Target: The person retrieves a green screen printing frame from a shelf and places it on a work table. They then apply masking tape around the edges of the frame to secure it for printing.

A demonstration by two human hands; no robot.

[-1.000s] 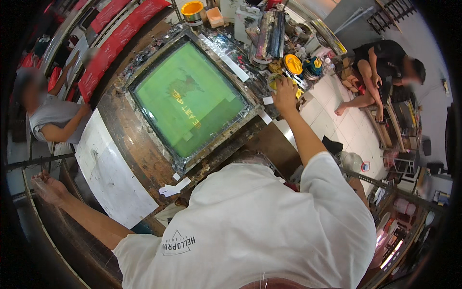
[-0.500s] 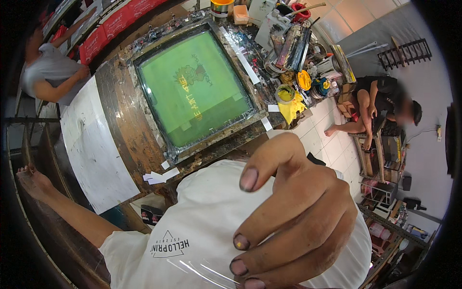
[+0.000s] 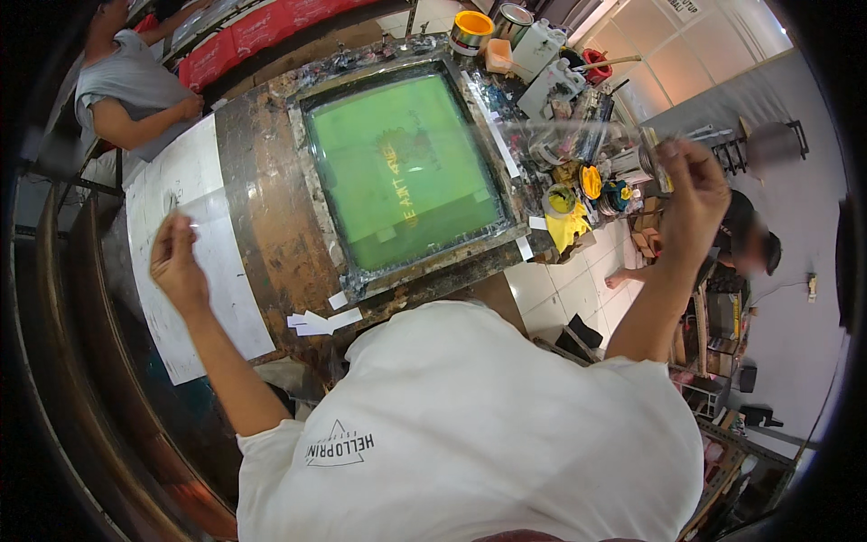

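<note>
Both arms are spread wide over the bench. My left hand (image 3: 179, 266) hovers above a white sheet (image 3: 185, 298) on the left, its fingers pinched on a clear plastic film. My right hand (image 3: 694, 203) is raised at the right, thumb and fingers closed on the other side of this clear film (image 3: 587, 128), which shows only as a faint, blurred edge and sheen. Between my hands, beneath the film, a screen printing frame (image 3: 316, 194) with green mesh (image 3: 361, 117) lies on the bench. A yellowish design shows in the mesh. The film's full outline is hard to make out.
Ink tubs (image 3: 471, 34), white jugs (image 3: 549, 88) and a yellow cloth (image 3: 571, 230) crowd the bench's right side. White paper strips (image 3: 325, 321) lie at the near edge. One person (image 3: 135, 99) stands at far left; another (image 3: 745, 226) sits at right.
My right hand has swung from close in front of my chest out to the right. The left hand has come up from the far left over the white sheet. My view has shifted slightly.
</note>
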